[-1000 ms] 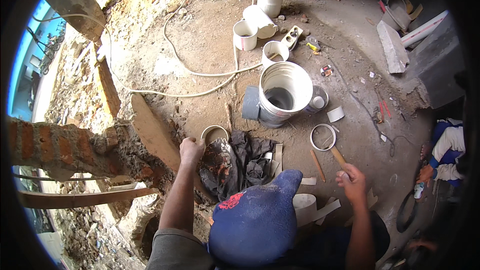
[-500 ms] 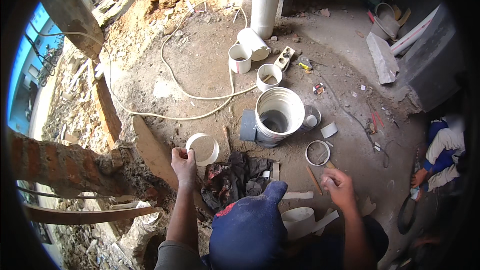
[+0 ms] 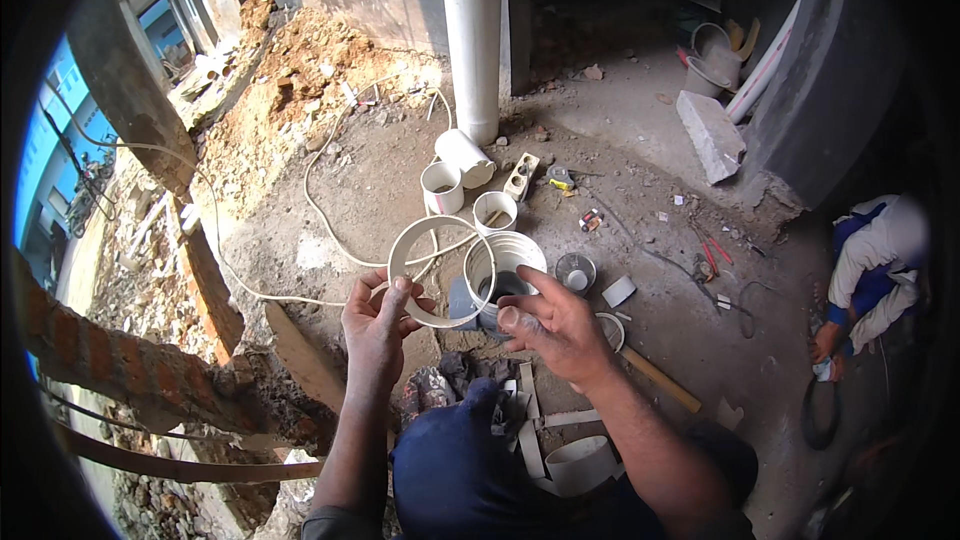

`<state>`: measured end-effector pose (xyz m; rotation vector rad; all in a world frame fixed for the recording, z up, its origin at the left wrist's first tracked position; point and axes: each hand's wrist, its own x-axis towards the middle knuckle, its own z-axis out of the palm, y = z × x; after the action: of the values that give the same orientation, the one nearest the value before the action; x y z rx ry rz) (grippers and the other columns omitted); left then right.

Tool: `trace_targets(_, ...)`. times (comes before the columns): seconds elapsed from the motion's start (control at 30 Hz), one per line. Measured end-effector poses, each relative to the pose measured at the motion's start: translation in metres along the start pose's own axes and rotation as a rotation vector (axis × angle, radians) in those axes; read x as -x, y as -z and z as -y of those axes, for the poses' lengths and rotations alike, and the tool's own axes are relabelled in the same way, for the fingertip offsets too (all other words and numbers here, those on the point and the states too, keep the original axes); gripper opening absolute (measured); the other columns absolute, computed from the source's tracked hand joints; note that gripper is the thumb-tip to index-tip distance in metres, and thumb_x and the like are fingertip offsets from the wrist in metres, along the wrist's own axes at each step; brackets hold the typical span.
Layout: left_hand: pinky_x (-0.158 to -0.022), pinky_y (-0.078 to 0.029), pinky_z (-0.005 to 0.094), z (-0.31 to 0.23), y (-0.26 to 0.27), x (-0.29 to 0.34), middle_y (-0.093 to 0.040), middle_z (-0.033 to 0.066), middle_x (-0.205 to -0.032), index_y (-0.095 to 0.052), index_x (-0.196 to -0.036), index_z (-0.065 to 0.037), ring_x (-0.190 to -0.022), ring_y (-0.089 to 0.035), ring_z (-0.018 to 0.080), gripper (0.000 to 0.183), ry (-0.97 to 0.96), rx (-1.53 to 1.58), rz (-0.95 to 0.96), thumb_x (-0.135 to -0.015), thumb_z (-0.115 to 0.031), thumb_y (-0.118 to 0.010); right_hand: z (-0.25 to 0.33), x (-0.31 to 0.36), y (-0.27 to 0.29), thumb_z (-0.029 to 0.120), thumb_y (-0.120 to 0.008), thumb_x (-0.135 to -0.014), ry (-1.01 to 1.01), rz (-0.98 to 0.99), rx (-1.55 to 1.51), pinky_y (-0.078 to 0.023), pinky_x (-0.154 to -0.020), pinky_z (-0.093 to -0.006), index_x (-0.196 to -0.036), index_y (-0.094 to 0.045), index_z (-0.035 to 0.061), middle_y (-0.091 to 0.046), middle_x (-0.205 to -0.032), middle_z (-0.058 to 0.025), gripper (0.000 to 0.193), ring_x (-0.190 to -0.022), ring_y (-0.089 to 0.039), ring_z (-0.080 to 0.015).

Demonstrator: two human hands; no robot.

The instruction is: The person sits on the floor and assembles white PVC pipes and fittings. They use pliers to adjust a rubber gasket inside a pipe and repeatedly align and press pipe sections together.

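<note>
My left hand pinches a white plastic pipe ring between thumb and fingers, holding it up in front of me. The ring is tilted, so I look through its opening. Close to its right side, my right hand is raised with fingers and thumb apart and nothing visible in it. Behind the ring and hands stands a white bucket, partly hidden, beside a grey pipe fitting. A second thin white ring lies by my right hand, partly covered. Near it is a wooden stick.
A tall white pipe stands beyond several short white pipe pieces. A cream hose loops over the dirt floor. A broken brick wall runs along the left. At the right another person crouches. Dark cloth lies before my knee.
The ring in my left hand has come up and tilted. My right hand has moved left towards it, its fingers now spread. The view has shifted, showing more of the far area.
</note>
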<state>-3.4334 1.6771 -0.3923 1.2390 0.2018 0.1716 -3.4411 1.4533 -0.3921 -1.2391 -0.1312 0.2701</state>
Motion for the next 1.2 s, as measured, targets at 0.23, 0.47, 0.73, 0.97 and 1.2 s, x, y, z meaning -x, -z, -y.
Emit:
trace_targets(0.23,-0.075,-0.058,0.0295,-0.009,-0.045,0.016,-0.068,0.0139,-0.104,-0.043,-0.131,0.000,-0.090,-0.069,0.0200,0.053,-0.102,-0.260,0.375,-0.088,-0.011,-0.072,0.016,0.021,0.020,0.011,-0.067,-0.090,0.080,-0.148,0.038,-0.054,-0.066,-0.0226,-0.133,-0.050,-0.0020,-0.061,-0.092,-0.0022,0.048,-0.078,-0.062,-0.0077)
trace_targets(0.47,-0.069,-0.055,0.0310,-0.047,-0.081,0.016,-0.072,0.0128,-0.090,-0.062,-0.119,0.005,-0.075,-0.068,0.0161,0.031,-0.395,-0.923,0.501,-0.092,-0.010,-0.064,0.051,0.039,0.056,0.019,-0.062,-0.093,0.271,-0.066,0.583,-0.052,-0.078,-0.0317,-0.131,-0.055,-0.0035,-0.070,-0.100,-0.0120,0.045,-0.089,-0.064,-0.0162)
trace_targets(0.73,-0.063,-0.053,0.0304,-0.054,-0.093,0.011,-0.072,0.0150,-0.097,-0.061,-0.121,0.005,-0.073,-0.067,0.0166,0.040,-0.146,-0.702,0.538,-0.088,-0.017,-0.067,0.067,0.020,0.056,0.020,-0.058,-0.095,0.339,-0.206,0.727,-0.051,-0.088,-0.0360,-0.125,-0.060,-0.0027,-0.069,-0.110,-0.0198,0.038,-0.102,-0.067,-0.0250)
trace_targets(0.97,-0.067,-0.053,0.0286,-0.061,-0.088,-0.033,-0.069,0.0112,-0.084,-0.062,-0.124,0.002,-0.068,-0.063,0.0119,0.047,-0.092,-0.773,0.626,-0.089,-0.028,-0.070,0.076,-0.032,0.056,0.023,-0.065,-0.093,0.319,-0.080,0.744,-0.053,-0.082,-0.0320,-0.121,-0.065,0.0009,-0.073,-0.104,-0.0153,0.036,-0.094,-0.069,-0.0180)
trace_targets(1.2,-0.056,-0.054,0.0284,-0.014,-0.075,-0.049,-0.065,0.0070,-0.074,-0.059,-0.131,-0.004,-0.060,-0.061,0.0101,0.041,-0.024,-0.616,0.499,-0.092,-0.017,-0.058,0.042,-0.059,0.063,0.023,-0.062,-0.095,0.148,-0.160,0.622,-0.049,-0.063,-0.0260,-0.113,-0.067,-0.0007,-0.068,-0.083,-0.0070,0.030,-0.068,-0.061,-0.0081)
